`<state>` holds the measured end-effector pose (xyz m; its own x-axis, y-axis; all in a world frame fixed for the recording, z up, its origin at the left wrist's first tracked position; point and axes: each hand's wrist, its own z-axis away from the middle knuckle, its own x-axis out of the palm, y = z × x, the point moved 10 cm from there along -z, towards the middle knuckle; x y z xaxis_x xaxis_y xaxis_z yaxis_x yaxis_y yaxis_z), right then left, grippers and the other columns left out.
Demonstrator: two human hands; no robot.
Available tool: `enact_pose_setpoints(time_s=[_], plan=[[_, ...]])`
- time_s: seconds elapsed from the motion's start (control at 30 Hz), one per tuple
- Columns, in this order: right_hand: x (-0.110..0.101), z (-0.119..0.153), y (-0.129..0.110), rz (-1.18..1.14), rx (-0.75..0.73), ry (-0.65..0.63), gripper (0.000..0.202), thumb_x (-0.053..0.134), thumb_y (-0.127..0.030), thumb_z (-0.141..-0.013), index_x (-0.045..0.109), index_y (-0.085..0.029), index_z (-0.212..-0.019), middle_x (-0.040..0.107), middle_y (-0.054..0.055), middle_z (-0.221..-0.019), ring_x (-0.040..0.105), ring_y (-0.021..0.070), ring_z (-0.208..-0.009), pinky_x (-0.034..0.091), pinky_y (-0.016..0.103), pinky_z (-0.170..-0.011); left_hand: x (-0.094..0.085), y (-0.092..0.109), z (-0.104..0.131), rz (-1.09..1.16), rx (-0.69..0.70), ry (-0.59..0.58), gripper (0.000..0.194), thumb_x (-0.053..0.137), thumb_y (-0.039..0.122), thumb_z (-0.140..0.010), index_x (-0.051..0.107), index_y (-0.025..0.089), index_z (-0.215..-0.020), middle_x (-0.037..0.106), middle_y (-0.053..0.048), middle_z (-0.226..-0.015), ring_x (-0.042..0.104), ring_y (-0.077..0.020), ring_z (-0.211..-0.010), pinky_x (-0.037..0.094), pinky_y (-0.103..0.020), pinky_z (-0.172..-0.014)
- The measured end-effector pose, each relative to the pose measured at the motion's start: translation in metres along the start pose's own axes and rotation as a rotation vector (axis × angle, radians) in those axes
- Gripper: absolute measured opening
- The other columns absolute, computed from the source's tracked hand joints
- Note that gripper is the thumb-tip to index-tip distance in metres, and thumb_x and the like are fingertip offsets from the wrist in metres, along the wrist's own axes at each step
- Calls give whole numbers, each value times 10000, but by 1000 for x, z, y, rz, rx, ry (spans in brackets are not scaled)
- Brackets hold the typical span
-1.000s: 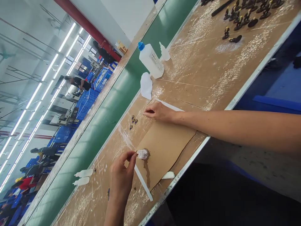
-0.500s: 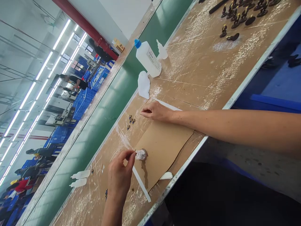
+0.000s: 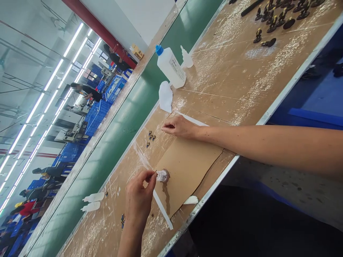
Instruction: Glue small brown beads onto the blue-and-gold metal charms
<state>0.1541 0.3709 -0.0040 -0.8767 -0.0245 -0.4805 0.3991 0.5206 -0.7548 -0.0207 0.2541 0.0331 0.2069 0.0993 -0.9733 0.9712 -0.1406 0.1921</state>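
Observation:
My left hand is closed in a pinch at the rim of a small round pot that has white material in it. A tiny dark tip shows at its fingertips, too small to name. Higher up, my right hand rests over the far edge of a brown cardboard sheet, its fingers curled together; whatever they hold is hidden. Several tiny dark-and-gold pieces lie on the table beyond that hand. Near my left wrist is another dark-and-gold piece.
A blue-capped bottle, a white nozzle bottle and a white scrap stand or lie beyond my right hand. Two small bottles lie at left. Several dark figures on round bases occupy the far end. People work in the background.
The whole view has shifted slightly, moving things a little to the right. Both hands keep nearly the same pose and place relative to the cardboard and pot.

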Motion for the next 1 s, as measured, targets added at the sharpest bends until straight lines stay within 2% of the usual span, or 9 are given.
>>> enact_pose_setpoints(time_s=[0.23, 0.37, 0.43, 0.53, 0.63, 0.73, 0.87, 1.0], plan=[[-2, 1, -2, -9, -17, 14, 244, 523, -347, -889, 595, -128, -968, 626, 26, -918, 607, 133, -792, 516, 324, -719, 0, 2, 0, -7, 8, -12, 184, 552, 368, -784, 661, 241, -708, 640, 18, -665, 596, -150, -643, 425, -271, -653], [-4, 2, -3, -24, -25, 30, 240, 523, -353, -888, 600, -128, -920, 626, 18, -880, 601, 125, -766, 508, 314, -708, -20, 3, 10, 6, -34, 58, 204, 577, 402, -755, 667, 238, -675, 643, 14, -646, 588, -151, -615, 430, -263, -635], [-6, 3, -4, -39, -31, 41, 246, 521, -360, -887, 602, -128, -878, 623, 8, -836, 594, 120, -740, 499, 306, -697, -35, -8, 25, 33, -125, 131, 227, 602, 451, -730, 675, 243, -673, 657, 15, -661, 599, -158, -636, 431, -254, -618], [-8, 5, -7, -61, -35, 54, 224, 523, -326, -877, 617, -133, -812, 618, -5, -736, 568, 109, -677, 458, 276, -662, -44, -46, 64, 120, -384, 225, 276, 636, 519, -694, 686, 252, -742, 690, 22, -760, 624, -173, -736, 445, -258, -677], [-8, 7, -10, -81, -31, 57, 215, 517, -289, -847, 653, -143, -764, 621, 0, -669, 535, 107, -636, 399, 250, -627, -25, -89, 108, 299, -584, 241, 363, 685, 544, -636, 696, 229, -815, 704, -6, -838, 633, -197, -820, 459, -283, -756], [-5, 9, -13, -94, -25, 43, 230, 510, -302, -827, 672, -152, -763, 640, 10, -689, 537, 116, -654, 377, 249, -629, -2, -119, 142, 427, -711, 273, 418, 717, 562, -578, 700, 204, -793, 701, -21, -808, 634, -196, -799, 475, -286, -752], [-2, 11, -11, -93, -6, 31, 229, 513, -305, -818, 676, -163, -745, 640, 12, -675, 545, 128, -659, 379, 257, -626, 18, -130, 164, 494, -812, 262, 399, 726, 544, -578, 695, 204, -784, 687, -1, -781, 611, -154, -756, 467, -237, -707], [-1, 11, -7, -84, 13, 35, 212, 529, -308, -813, 688, -177, -761, 650, 12, -677, 552, 132, -643, 389, 261, -615, 23, -129, 166, 531, -866, 258, 407, 729, 531, -577, 691, 186, -788, 683, -8, -763, 598, -147, -737, 459, -223, -672]])
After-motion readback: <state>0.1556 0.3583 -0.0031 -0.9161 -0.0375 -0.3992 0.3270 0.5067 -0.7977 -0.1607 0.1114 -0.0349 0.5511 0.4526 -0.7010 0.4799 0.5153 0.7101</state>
